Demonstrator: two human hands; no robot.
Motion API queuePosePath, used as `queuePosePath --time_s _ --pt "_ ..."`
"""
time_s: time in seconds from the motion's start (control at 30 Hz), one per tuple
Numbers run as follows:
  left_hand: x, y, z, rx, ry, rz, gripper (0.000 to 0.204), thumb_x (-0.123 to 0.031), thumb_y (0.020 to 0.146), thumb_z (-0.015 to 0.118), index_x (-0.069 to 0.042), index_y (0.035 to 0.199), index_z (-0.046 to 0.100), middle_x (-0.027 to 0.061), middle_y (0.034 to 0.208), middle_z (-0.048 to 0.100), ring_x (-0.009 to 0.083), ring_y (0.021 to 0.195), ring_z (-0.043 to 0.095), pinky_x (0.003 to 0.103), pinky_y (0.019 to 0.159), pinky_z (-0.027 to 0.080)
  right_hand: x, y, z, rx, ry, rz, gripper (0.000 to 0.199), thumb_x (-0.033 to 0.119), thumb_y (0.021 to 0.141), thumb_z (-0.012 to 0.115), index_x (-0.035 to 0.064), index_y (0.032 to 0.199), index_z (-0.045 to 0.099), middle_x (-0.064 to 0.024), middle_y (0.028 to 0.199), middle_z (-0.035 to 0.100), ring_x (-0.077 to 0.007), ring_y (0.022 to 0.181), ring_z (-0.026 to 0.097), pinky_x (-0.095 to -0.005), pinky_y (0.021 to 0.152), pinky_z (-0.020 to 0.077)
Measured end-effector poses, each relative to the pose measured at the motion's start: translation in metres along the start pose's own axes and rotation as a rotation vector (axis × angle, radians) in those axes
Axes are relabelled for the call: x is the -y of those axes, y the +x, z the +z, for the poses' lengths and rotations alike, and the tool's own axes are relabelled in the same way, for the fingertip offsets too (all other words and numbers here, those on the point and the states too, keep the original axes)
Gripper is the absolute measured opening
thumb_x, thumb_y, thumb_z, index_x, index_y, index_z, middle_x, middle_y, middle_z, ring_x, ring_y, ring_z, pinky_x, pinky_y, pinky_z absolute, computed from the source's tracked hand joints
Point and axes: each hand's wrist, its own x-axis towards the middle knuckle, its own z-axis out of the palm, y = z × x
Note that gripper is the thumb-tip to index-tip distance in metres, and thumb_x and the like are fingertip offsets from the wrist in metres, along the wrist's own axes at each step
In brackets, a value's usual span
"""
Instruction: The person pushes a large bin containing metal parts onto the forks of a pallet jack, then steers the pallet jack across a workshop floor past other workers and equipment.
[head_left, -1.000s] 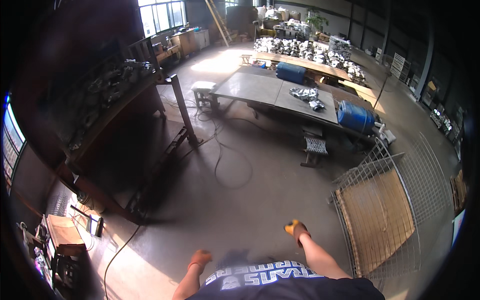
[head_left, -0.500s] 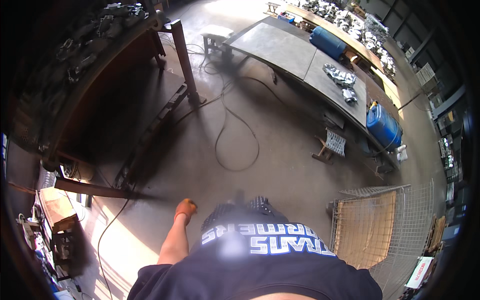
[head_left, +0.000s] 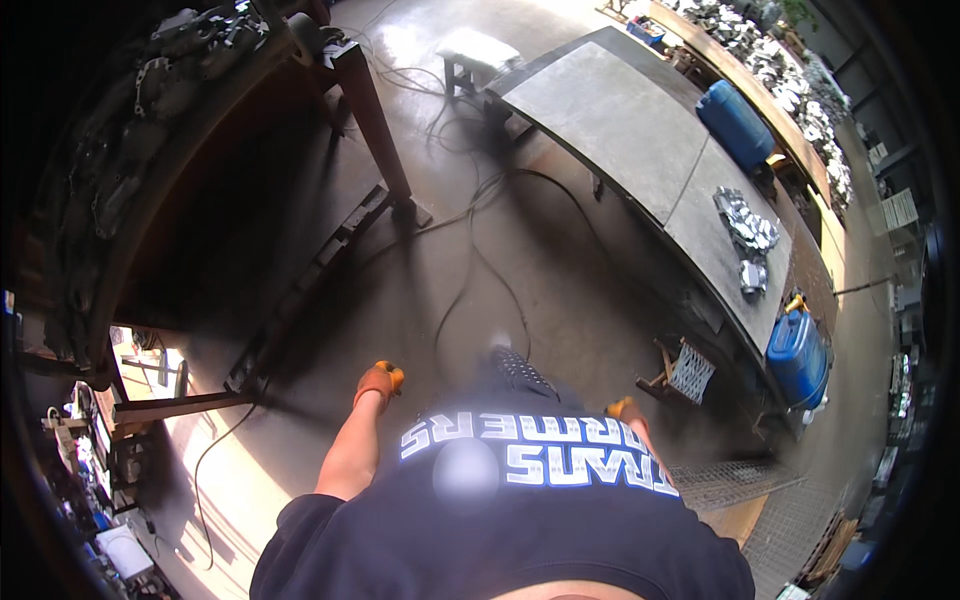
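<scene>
My left hand, in an orange work glove, hangs over the concrete floor in front of my body. Its fingers are curled in, and nothing shows in them. On the other side, my right hand wears a similar glove and is partly covered by my dark shirt; its fingers cannot be made out. Neither hand touches any object that I can see. A small stool with a woven seat is the thing nearest my right hand. One leg is stretched forward below me, toward a loop of cable on the floor.
A large metal-topped table stands ahead right, carrying silvery metal parts. Blue plastic drums sit by it. A big rusty bin of metal parts fills the left, its frame foot jutting out. A wire cage is lower right.
I have walked forward: the wire cage has slid back toward the lower edge, and the table and stool have shifted right. My right hand has come into view; one leg now reaches ahead.
</scene>
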Motion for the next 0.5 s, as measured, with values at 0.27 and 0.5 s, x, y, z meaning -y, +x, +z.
queuePosePath --time_s 0.27,0.5 --pt "-0.102 0.084 -0.017 -0.086 -0.323 -0.088 0.032 -0.029 0.08 0.058 -0.006 0.102 0.063 0.0091 0.077 0.068 0.0181 0.065 0.066 0.03 0.063 0.05 -0.011 -0.054 -0.492 -0.847 0.894 -0.022 0.039 0.037 0.079 0.066 0.0006 0.094 0.067 -0.0189 0.089 0.067 -0.0237 0.086 0.066 -0.032 0.075 0.0501" --pt "-0.2 0.191 -0.07 -0.082 -0.141 -0.119 0.029 -0.026 0.076 0.056 -0.013 0.1 0.066 0.0068 0.081 0.07 0.0192 0.081 0.067 0.03 0.077 0.049 0.002 0.041 -0.634 -0.876 1.105 -0.2 0.034 0.024 0.077 0.069 0.0011 0.101 0.064 -0.0142 0.091 0.069 -0.0206 0.086 0.066 -0.032 0.075 0.0493"
